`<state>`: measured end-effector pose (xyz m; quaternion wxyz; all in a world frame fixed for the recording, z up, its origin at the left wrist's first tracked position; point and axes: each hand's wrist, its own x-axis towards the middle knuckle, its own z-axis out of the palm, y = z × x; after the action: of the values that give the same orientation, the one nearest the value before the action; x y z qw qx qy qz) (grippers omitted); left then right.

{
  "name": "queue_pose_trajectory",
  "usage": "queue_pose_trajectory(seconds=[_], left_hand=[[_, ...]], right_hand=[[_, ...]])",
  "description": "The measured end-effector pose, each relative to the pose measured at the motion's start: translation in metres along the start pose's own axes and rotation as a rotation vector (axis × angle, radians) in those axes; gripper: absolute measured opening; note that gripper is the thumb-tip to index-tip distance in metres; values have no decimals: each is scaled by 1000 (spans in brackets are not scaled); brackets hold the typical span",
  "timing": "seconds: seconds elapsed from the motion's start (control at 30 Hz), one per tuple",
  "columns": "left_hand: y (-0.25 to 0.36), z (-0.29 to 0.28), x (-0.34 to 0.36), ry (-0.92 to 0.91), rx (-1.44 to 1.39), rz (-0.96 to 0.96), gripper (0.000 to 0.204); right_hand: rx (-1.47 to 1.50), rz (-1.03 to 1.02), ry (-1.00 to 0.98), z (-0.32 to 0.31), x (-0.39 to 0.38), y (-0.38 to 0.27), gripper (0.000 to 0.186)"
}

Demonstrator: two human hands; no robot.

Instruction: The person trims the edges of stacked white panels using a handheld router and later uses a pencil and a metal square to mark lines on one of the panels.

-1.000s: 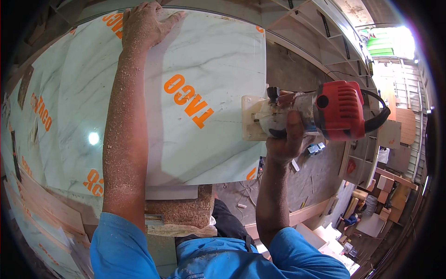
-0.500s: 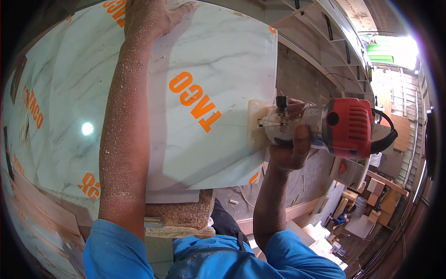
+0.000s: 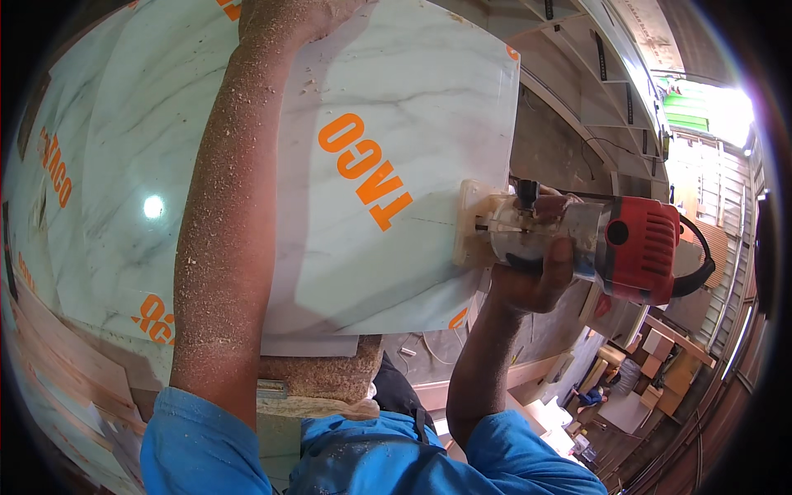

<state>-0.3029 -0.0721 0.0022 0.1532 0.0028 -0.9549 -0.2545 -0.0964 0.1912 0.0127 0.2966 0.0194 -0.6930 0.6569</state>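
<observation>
My right hand (image 3: 553,276) is wrapped around the clear housing of a red and grey trim router (image 3: 639,247), which lies on its side. Its pale square base (image 3: 472,223) overlaps the right edge of a white marble-patterned panel (image 3: 371,272) with orange lettering. At the far side of that panel, my left hand (image 3: 309,15) rests on the surface with its thumb stretched out; the upper frame edge cuts off its other fingers. Sawdust covers my left forearm.
Below the panel's near edge is a brown chipboard block (image 3: 330,375) with a cloth. Wooden boards (image 3: 70,355) lie at the lower left. A shelf-like cabinet frame (image 3: 590,107) stands at the back right. Boxes and a person (image 3: 590,396) are farther off at the lower right.
The panel and router appear farther right in the view, with the router base still at the panel's edge. My left hand is now more cut off by the upper edge.
</observation>
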Motion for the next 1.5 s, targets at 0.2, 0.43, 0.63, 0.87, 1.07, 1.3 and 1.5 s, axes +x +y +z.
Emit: queue_pose_trajectory(seconds=[0.2,0.43,0.63,0.87,1.07,1.3,1.5], left_hand=[[0,4,3,-12,-7,-33,58],[-3,5,3,16,19,0,59],[-2,6,4,19,-9,-48,57],[4,1,2,-27,-28,-96,58],[8,-3,1,-39,-46,-128,57],[8,-2,1,-45,-97,-145,57],[10,2,2,-28,-19,-115,58]], right_hand=[[111,82,17,-6,-4,1,64],[89,71,-39,-5,-5,3,60],[145,86,-29,-7,-11,6,65],[150,89,-18,-8,-13,6,84],[186,59,-4,-1,-14,5,87],[139,29,13,-2,-15,8,87],[12,23,22,-1,-18,10,88]])
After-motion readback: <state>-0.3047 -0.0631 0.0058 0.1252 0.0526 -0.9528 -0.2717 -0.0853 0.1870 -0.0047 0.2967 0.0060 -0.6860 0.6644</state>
